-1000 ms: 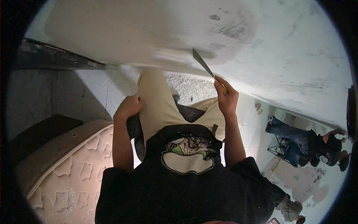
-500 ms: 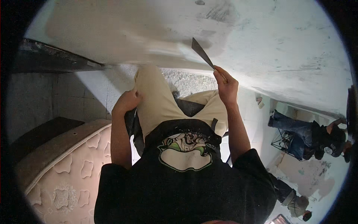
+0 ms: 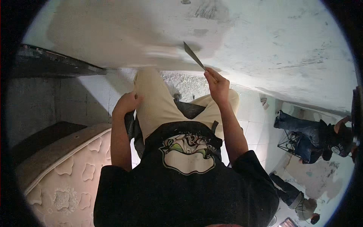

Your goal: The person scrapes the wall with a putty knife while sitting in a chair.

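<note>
A putty knife (image 3: 194, 55) with a wide thin metal blade is held by its handle in my right hand (image 3: 218, 86). Its blade points up and left in front of the wall (image 3: 272, 49), close to a smooth greyish-beige patch (image 3: 128, 38). Whether the blade's edge touches the wall I cannot tell. My left hand (image 3: 126, 104) rests with curled fingers against the outer side of my left thigh, on the beige trousers (image 3: 151, 102). I see nothing in that hand, though some of its fingers are hidden.
At the lower left lies a quilted pink mattress (image 3: 72, 174). A dark ledge (image 3: 56, 62) juts out at the far left. Rough rubble-like material (image 3: 185, 83) lies along the wall's foot. To the right sit a person (image 3: 317, 132) on a folding chair and another person (image 3: 298, 200).
My right hand has moved left with the putty knife, and the blade now stands further left before the wall. My left hand stays on the thigh.
</note>
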`<state>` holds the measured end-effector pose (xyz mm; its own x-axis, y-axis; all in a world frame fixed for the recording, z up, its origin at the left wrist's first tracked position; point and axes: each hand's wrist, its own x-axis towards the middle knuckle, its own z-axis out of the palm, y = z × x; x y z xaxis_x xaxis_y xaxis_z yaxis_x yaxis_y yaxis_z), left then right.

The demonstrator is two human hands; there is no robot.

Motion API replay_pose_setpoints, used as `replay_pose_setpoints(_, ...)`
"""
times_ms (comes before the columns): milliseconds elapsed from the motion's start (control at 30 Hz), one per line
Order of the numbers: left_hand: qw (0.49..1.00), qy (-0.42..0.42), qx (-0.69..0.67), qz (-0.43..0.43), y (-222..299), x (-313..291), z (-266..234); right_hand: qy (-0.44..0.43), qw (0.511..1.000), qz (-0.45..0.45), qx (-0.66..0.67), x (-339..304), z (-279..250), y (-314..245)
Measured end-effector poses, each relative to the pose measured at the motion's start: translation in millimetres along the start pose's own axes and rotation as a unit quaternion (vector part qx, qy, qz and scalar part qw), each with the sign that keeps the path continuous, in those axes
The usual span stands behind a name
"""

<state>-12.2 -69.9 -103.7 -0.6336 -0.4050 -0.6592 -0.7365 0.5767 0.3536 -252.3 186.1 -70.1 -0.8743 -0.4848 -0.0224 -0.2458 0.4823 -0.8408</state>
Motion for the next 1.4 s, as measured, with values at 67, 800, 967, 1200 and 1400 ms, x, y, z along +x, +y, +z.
replay_pose_setpoints(67,1.0,0.009,-0.018,-0.01,3,-1,0,0.032,0.999,-0.029,0.014,-1,-8,1)
replay_pose_setpoints(800,1.0,-0.021,-0.009,-0.017,18,7,-13,0.003,0.994,0.109,0.007,13,-6,-3)
replay_pose_setpoints(967,1.0,-0.002,-0.014,-0.017,9,-1,-1,0.009,0.994,0.086,0.066,2,-16,3)
replay_pose_setpoints(1200,1.0,-0.002,-0.014,-0.012,11,2,-8,0.003,0.994,0.092,0.055,4,-10,-1)
replay_pose_setpoints(1400,1.0,0.002,-0.021,0.012,8,9,-4,0.006,0.996,0.068,0.055,12,-2,3)
